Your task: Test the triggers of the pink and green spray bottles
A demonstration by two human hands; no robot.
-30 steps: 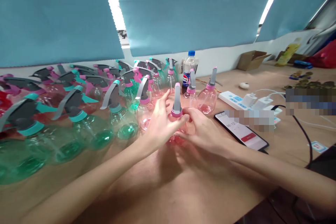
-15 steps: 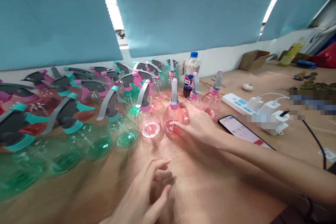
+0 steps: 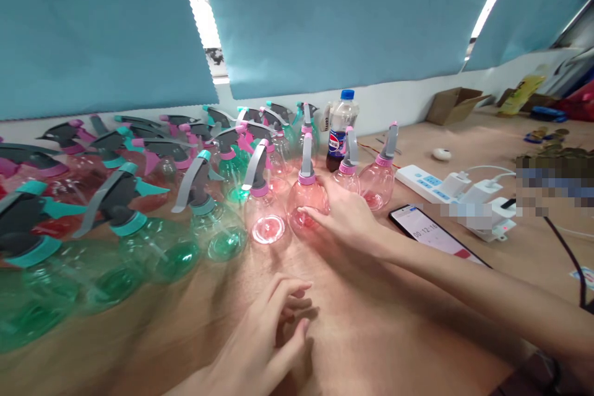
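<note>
My right hand (image 3: 346, 213) is closed around the side of a pink spray bottle (image 3: 306, 201), thumb across its front and the other fingers partly hidden behind it. The bottle stands upright on the table with its grey trigger head pointing up. Close on its left is another pink spray bottle (image 3: 265, 216), and two more pink ones (image 3: 377, 182) stand just behind my right hand. Nearer to me, my left hand (image 3: 278, 322) rests over the bare table, fingers loosely curled and apart from the thumb, with nothing in it.
Several green spray bottles (image 3: 218, 232) and pink ones crowd the left side. A cola bottle (image 3: 341, 130) stands at the back. To the right lie a phone (image 3: 436, 235) showing a timer, a white power strip (image 3: 422, 184) with chargers, an earbud case (image 3: 441, 154) and a cardboard box (image 3: 455, 105).
My left hand has shifted slightly to the right. My right hand stays on the same pink spray bottle, which seems barely moved. The view has turned a little.
</note>
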